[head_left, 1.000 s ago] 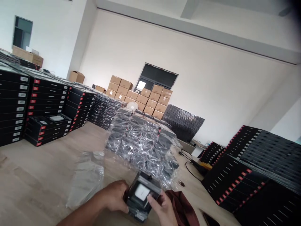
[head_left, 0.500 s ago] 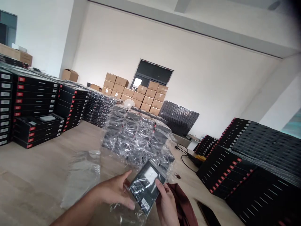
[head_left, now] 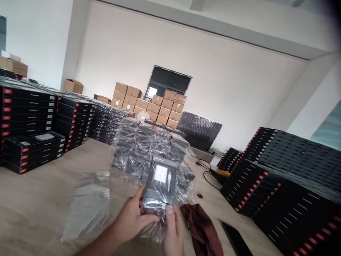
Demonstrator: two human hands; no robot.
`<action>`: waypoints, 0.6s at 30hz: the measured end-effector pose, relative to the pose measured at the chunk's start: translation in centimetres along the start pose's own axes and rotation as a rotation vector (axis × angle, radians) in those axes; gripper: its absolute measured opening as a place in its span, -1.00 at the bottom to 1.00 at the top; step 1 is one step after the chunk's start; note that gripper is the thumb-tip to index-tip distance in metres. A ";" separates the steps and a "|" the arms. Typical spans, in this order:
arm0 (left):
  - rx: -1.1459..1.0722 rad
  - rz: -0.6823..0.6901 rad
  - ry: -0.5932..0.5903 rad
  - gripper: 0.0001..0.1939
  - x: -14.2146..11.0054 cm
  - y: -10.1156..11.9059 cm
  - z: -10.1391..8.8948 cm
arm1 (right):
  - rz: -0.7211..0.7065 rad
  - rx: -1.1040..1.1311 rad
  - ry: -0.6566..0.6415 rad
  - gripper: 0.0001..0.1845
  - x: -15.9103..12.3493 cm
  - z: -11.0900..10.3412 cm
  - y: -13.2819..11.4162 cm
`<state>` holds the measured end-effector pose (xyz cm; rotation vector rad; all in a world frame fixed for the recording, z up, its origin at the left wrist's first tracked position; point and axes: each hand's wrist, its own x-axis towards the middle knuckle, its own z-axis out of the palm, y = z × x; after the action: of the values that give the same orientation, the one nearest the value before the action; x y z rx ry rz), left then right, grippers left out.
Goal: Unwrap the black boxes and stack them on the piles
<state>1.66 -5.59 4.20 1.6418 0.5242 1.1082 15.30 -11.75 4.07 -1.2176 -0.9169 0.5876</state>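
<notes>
A dark box in a clear plastic bag [head_left: 160, 183] is held up in front of me, with a white charger and cable pictured on its face. My left hand [head_left: 133, 215] grips its lower left edge, thumb across the bottom. On the lower right, my right hand [head_left: 172, 227] presses its thumb against the front. The loose end of the bag hangs crumpled below, between both hands. Directly behind it rises a pile of dark boxes wrapped in clear plastic [head_left: 128, 142]. Flat clear bags [head_left: 87, 206] lie on the table to my left.
Black boxes with red corners are stacked at the left [head_left: 29, 110] and right [head_left: 245, 188]. A maroon cloth [head_left: 204, 231] and a phone [head_left: 236, 240] lie near my right hand. A black cable [head_left: 210, 174] rests farther back. Cardboard cartons [head_left: 154, 106] stand by the far wall.
The bagged box has turned more upright and shifted slightly left and up. My left hand, fingers apart before, has closed on its lower left edge; my right hand has moved to its bottom.
</notes>
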 end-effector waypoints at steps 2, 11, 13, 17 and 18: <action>0.027 0.012 -0.102 0.05 -0.3 -0.4 0.1 | 0.038 0.133 0.105 -0.54 0.6 -1.5 -0.5; 0.497 -0.014 -0.324 -0.28 -0.3 -1.4 -0.6 | -0.042 0.066 0.510 -0.65 11.6 -10.3 -6.0; 0.554 -0.014 -0.415 -0.32 -0.1 -1.4 -0.6 | -0.008 0.005 0.462 -0.67 15.1 -10.7 -6.6; 0.664 -0.079 -0.537 -0.42 0.5 -1.5 -0.3 | 0.051 -0.160 0.360 -0.67 20.0 -10.1 -6.0; 0.690 -0.100 -0.536 -0.46 0.6 -1.6 -0.2 | 0.025 -0.198 0.355 -0.66 20.8 -9.9 -5.7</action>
<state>2.13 -4.42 2.96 2.3711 0.6582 0.3738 34.17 -1.87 14.50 -1.4571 -0.6696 0.2891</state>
